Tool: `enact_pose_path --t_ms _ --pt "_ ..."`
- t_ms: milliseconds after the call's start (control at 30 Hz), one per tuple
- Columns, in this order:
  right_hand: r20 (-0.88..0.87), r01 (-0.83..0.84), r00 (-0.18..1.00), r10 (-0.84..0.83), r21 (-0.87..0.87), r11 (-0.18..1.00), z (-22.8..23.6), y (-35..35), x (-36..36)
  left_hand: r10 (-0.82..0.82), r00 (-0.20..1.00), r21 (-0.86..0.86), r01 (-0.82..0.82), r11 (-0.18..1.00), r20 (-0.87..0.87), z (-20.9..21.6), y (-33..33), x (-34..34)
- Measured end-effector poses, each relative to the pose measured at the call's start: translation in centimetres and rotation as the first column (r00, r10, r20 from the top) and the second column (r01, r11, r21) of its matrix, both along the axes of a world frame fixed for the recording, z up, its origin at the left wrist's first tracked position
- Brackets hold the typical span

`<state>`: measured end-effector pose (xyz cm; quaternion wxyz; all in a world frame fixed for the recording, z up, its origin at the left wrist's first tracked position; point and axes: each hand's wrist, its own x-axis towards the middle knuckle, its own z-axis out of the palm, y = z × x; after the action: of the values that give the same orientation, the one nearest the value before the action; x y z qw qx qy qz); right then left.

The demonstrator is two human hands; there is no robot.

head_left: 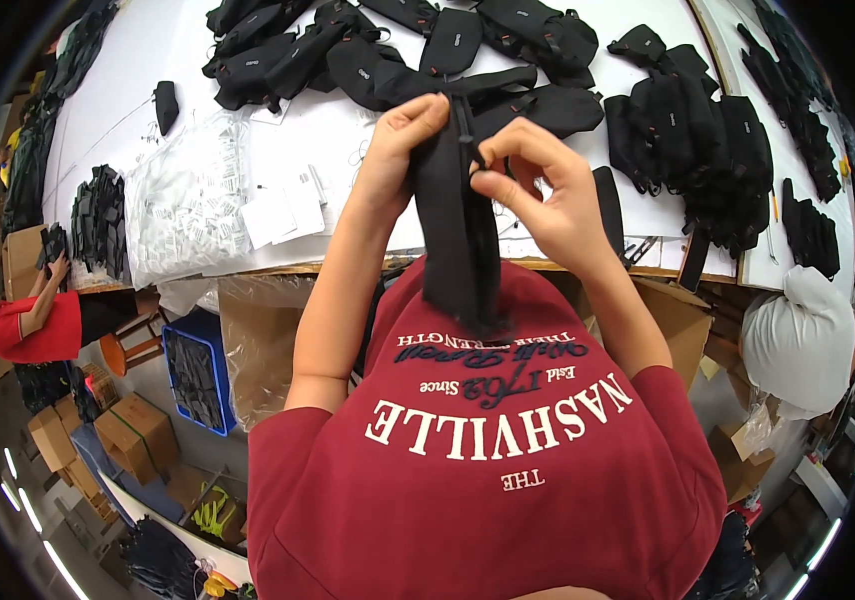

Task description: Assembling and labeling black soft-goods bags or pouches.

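Observation:
A long black fabric pouch (453, 235) hangs upright in front of my chest, its lower end against my red shirt. My left hand (395, 150) is closed on its upper left edge, thumb and fingers pinching the cloth. At the pouch's upper right side, beside a dark seam or zipper strip, my right hand (548, 190) is closed in a pinch. What small part lies between those fingertips is too small to make out. Beyond both hands, a heap of similar black pouches (368, 70) covers the far part of the white table (188, 60).
More black pouches (673, 125) are piled on the right. On the left lie a clear plastic bag of white labels (188, 205), paper cards (288, 212) and a black stack (100, 220). A blue crate (198, 370) stands below. A person in red (33, 325) works at far left.

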<state>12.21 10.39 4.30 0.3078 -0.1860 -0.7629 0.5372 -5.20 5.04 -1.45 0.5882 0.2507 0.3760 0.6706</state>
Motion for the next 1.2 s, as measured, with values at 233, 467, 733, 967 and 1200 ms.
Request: enact_pose_path --t_ms 233,467,733,967,1200 --pt "0.039 -0.149 0.987 0.158 -0.173 0.974 -0.2 -2.8 0.9 0.203 0.979 -0.077 -0.203 0.976 -0.011 0.3 0.5 -1.7" --pt "0.083 -0.219 0.964 0.252 -0.287 0.933 -0.3 -3.9 1.5 0.235 0.97 -0.027 -0.234 0.972 0.067 -0.7 0.8 -2.7" --pt "0.07 -0.182 0.976 0.207 -0.262 0.948 -0.2 -3.9 1.2 0.272 0.962 -0.02 -0.273 0.962 -0.025 0.0 -0.4 -2.6" --pt "0.011 -0.198 0.977 0.215 -0.345 0.917 -1.4 -4.1 1.4 0.352 0.932 -0.065 -0.347 0.935 0.088 -1.8 -1.5 -4.4" --pt "0.073 -0.127 0.98 0.184 -0.479 0.869 -1.3 -3.9 2.3 0.474 0.879 -0.075 -0.47 0.879 0.044 -1.9 -3.4 -5.5"
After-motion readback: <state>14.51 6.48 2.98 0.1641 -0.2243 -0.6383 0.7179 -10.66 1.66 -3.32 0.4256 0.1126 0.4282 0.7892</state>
